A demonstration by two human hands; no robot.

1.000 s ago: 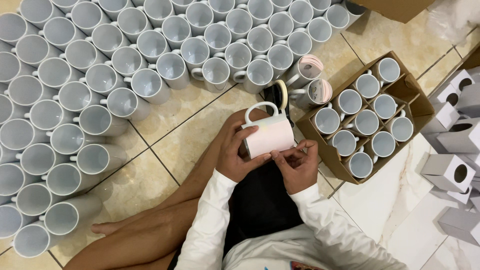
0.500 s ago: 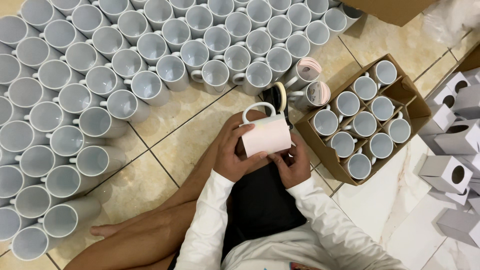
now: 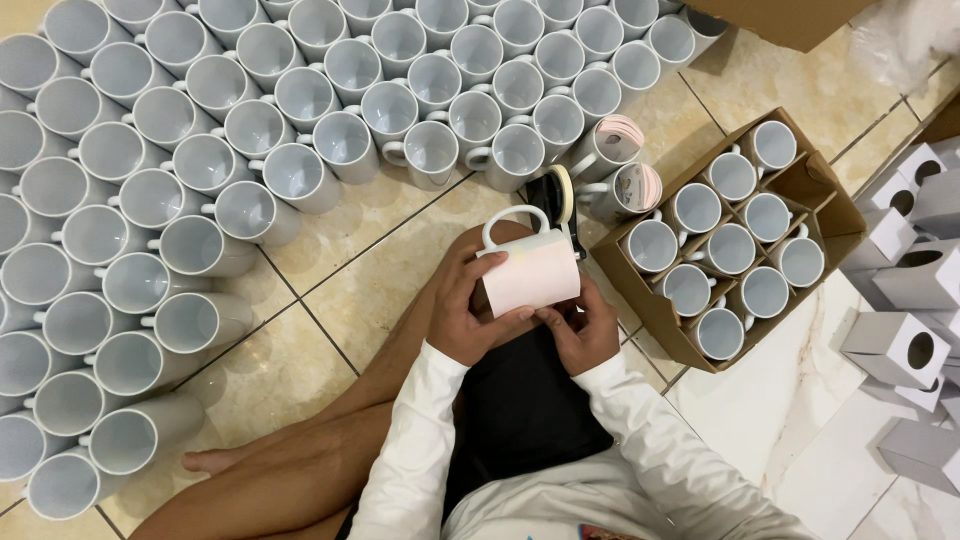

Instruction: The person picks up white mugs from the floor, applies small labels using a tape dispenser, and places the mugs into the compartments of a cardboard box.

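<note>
In the head view, a white mug wrapped in a pale pink sheet (image 3: 530,268) is lying on its side just above the middle of the frame, over the person's lap. Its long axis is running roughly left to right with a slight tilt, and its white handle (image 3: 515,218) is pointing toward the top of the frame.

To the right of it, an open brown cardboard box (image 3: 825,215) is sitting on the tiled floor (image 3: 350,290), divided into cells; nine white mugs (image 3: 765,292) are standing upright in those cells with their mouths facing the camera. The upper left of the frame is being filled by rows of empty white mugs (image 3: 200,165) standing close together. Two more wrapped mugs (image 3: 620,165) are lying just left of the box, beside a roll of tape (image 3: 556,195). Small grey cartons with round holes (image 3: 895,345) are lying along the right edge.

The left hand (image 3: 470,310) is wrapping around the mug's left end, thumb across the front, fingers curled behind, grasping it firmly. The right hand (image 3: 585,325) is sitting under the mug's lower right corner, its fingertips pressing against the paper edge and supporting the mug. Both wrists are coming up from white sleeves (image 3: 640,430) at the bottom of the frame, bent inward toward each other.
</note>
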